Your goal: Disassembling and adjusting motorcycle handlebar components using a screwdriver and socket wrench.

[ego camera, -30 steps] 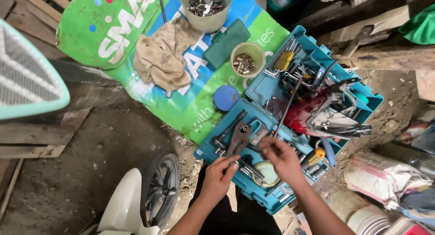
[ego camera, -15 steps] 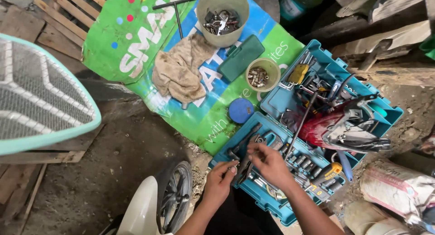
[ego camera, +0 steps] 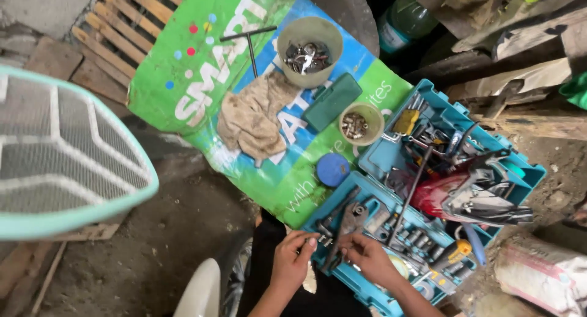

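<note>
Both hands are at the near edge of the open teal toolbox, over its lower tray. Left hand: fingers curled together, tips pinching a small dark metal part at the tray's rim. Right hand: fingers bent and closed around the lower end of the pliers, which lie in the tray with their head pointing away from the person.

Change since a second ago: both hands sit lower and closer together in the tray; the right hand has come down from the tray's middle to the pliers' handles, and the left has closed on the small part. Judgement: sorting or picking out tools is under way, and the pliers look gripped rather than merely touched, though the hand hides the contact.

Surroundings: sockets in a row just right of the right hand. A blue lid rests on the green banner beside the toolbox. Rag, small cup of bolts and large tub of hardware lie further off on the banner.
</note>
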